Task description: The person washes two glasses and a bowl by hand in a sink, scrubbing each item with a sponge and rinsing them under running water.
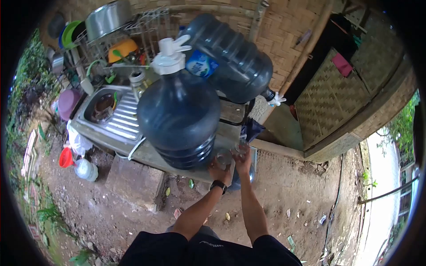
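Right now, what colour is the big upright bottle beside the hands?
Translucent dark blue; the upright bottle shows best in the head view.

Before you, a jug [179, 111] is standing on the counter [227, 135], the sink [91, 106] sitting to its left. A bottle [242, 60] is lying behind the jug, rightward. Behind the sink, a rack [153, 31] is bearing a pot [108, 20]. Right of the jug, your left hand [219, 173] and right hand [242, 164] are holding glasses [223, 157].

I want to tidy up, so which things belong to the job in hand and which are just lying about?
Likely in use:
left hand
clear glass it holds
right hand
clear vessel it holds
upright bottle, perhaps

Apparently lying about:
purple basin
red container
pink cloth
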`<state>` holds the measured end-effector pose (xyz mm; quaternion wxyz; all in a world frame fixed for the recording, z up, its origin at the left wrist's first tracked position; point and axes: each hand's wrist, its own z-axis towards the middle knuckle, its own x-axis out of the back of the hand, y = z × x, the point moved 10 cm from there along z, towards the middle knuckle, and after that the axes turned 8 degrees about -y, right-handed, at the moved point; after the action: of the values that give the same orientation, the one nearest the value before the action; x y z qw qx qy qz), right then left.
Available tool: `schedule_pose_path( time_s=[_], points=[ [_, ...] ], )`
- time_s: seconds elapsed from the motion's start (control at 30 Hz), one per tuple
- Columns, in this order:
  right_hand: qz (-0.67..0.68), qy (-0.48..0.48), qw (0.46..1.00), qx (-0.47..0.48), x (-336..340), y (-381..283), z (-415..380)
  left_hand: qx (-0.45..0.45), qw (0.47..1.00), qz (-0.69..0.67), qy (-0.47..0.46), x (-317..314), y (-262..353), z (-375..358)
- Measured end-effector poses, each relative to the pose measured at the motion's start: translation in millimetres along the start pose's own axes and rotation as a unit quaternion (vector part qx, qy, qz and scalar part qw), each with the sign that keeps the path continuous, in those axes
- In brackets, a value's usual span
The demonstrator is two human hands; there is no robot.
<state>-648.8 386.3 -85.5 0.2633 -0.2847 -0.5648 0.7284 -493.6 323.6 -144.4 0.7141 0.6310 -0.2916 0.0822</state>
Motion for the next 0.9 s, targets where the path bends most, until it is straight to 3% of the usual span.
schedule_pose_path(
  time_s=[0.07, 0.13, 0.2, 0.27, 0.37, 0.47, 0.5, 0.7, 0.9],
  points=[
    [-0.256, -0.027, 0.966, 0.003, -2, -16, -24, -0.038, 0.999, 0.014, -0.021, 15, -10, -19],
    [-0.225, 0.009, 0.974, -0.011, -14, -43, -57, -0.057, 0.997, -0.011, -0.052, 47, -6, -39],
    [-0.099, 0.024, 0.993, -0.054, -23, -30, -94, -0.054, 0.994, -0.061, -0.072, 88, -10, -60],
    [-0.143, 0.011, 0.988, -0.059, -44, -30, -120, -0.053, 0.988, -0.114, -0.084, 119, -28, -74],
    [-0.107, -0.024, 0.994, -0.022, -87, -22, -165, -0.065, 0.989, -0.106, -0.08, 168, -60, -85],
    [-0.212, -0.122, 0.969, -0.038, -144, -6, -195, -0.071, 0.992, -0.099, -0.034, 219, -104, -83],
    [-0.182, -0.142, 0.971, -0.062, -161, 11, -203, -0.06, 0.994, -0.094, -0.021, 243, -114, -82],
    [-0.097, -0.226, 0.967, -0.062, -326, 12, -225, -0.026, 0.994, -0.09, 0.054, 408, -159, -52],
    [-0.04, -0.252, 0.961, -0.109, -471, -4, -217, -0.004, 0.989, -0.069, 0.129, 533, -207, -17]
  ],
)
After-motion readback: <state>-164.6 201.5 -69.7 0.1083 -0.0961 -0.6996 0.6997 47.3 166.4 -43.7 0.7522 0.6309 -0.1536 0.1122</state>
